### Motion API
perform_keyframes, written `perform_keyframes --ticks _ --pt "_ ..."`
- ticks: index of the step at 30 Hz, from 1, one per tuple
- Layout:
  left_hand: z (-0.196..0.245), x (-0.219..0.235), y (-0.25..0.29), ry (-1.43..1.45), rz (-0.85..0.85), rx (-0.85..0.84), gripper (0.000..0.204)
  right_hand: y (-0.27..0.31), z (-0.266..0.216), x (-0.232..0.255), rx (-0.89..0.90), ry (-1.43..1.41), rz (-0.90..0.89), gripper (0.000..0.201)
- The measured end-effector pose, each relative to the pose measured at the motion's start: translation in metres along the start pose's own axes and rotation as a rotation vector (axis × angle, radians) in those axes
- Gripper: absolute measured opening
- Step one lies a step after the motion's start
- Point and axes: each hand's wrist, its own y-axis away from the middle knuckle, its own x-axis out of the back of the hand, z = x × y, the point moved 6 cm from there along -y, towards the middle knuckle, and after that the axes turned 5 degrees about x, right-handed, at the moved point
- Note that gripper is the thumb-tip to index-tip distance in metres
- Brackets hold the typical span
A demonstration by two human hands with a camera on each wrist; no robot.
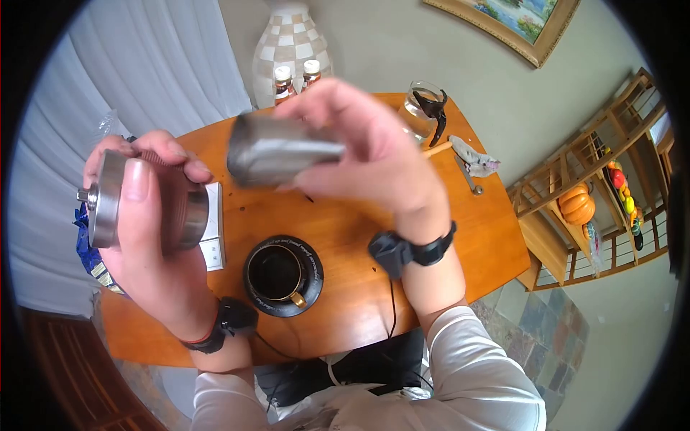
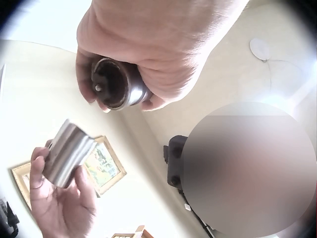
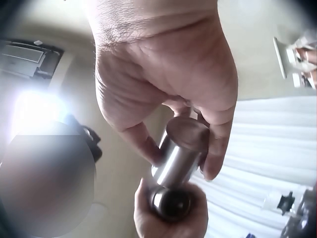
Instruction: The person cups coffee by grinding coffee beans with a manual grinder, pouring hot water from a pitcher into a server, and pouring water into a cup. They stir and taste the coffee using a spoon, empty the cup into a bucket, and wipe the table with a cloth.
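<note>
Manual coffee grinder (image 1: 176, 215) is in the left hand (image 1: 151, 273), raised above the left side of the wooden table (image 1: 474, 237), with its thumb laid across the ribbed barrel, fingers wrapped round the far side and the small spindle end facing left. To its right and apart from it, the right hand (image 1: 381, 144) pinches a steel cup (image 1: 269, 151) between thumb and fingers, the cup tipped on its side. Motion blurs the cup, so whether anything is inside I cannot tell. Being largely metal, the grinder is probably dense and rigid, best held round its ribbed middle, where the texture should resist slipping; the smooth cup looks lighter but slicker, and asks for a firm hold on both side walls. Below, nearer the person, a black coffee cup (image 1: 275, 273) on its saucer (image 1: 316, 280) looks the most breakable.
</note>
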Motion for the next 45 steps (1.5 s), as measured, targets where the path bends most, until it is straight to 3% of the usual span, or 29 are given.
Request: perform_keyframes --ticks 1,5,19,21,23,26,29,31,35,37,39,41,42,43,45 --pt "-0.001 0.002 -0.001 0.015 0.020 -0.002 0.031 -0.002 0.008 -0.011 0.043 0.122 -0.059 0.047" --pt "0.008 0.012 -0.001 0.150 0.072 -0.036 0.027 -0.002 0.018 -0.045 0.040 0.049 -0.142 0.045" --pt "0.005 0.001 0.006 0.259 0.048 -0.086 0.033 0.011 0.027 -0.071 0.002 0.145 -0.077 0.058" --pt "0.000 -0.006 0.009 0.346 -0.001 -0.041 0.034 0.011 0.022 -0.076 0.100 0.445 -0.068 0.063" --pt "-0.002 -0.009 0.013 0.254 0.028 -0.003 0.033 0.011 0.023 -0.074 0.119 0.464 -0.055 0.066" --pt "-0.004 -0.004 0.014 0.049 -0.061 -0.098 0.042 0.013 0.010 -0.073 0.100 0.637 -0.061 0.064" --pt "-0.001 -0.020 0.019 0.087 -0.136 -0.112 0.051 0.019 0.002 -0.076 0.094 0.802 -0.022 0.060" --pt "0.005 -0.028 0.023 0.040 -0.093 -0.094 0.059 0.021 0.001 -0.078 0.066 0.841 -0.032 0.056" --pt "0.002 -0.035 0.024 0.156 -0.187 -0.072 0.062 0.026 -0.007 -0.078 0.103 0.802 -0.075 0.049" --pt "0.006 -0.041 0.022 0.329 -0.515 -0.233 0.063 0.029 -0.011 -0.086 0.201 0.785 -0.111 0.045" --pt "0.010 -0.044 0.024 0.358 -0.616 -0.192 0.066 0.030 -0.006 -0.085 0.243 0.781 -0.119 0.041" --pt "0.007 -0.041 0.025 0.345 -0.534 -0.198 0.058 0.028 -0.008 -0.092 0.352 0.729 -0.119 0.040" --pt "0.007 -0.044 0.027 0.242 -0.364 -0.133 0.052 0.025 -0.003 -0.089 0.357 0.682 -0.031 0.039" --pt "0.002 -0.039 0.022 0.236 -0.336 -0.075 0.047 0.024 -0.001 -0.087 0.360 0.697 -0.015 0.039" --pt "0.010 -0.038 0.023 -0.037 0.109 -0.075 0.043 0.020 0.020 -0.071 0.015 0.773 0.085 0.052"
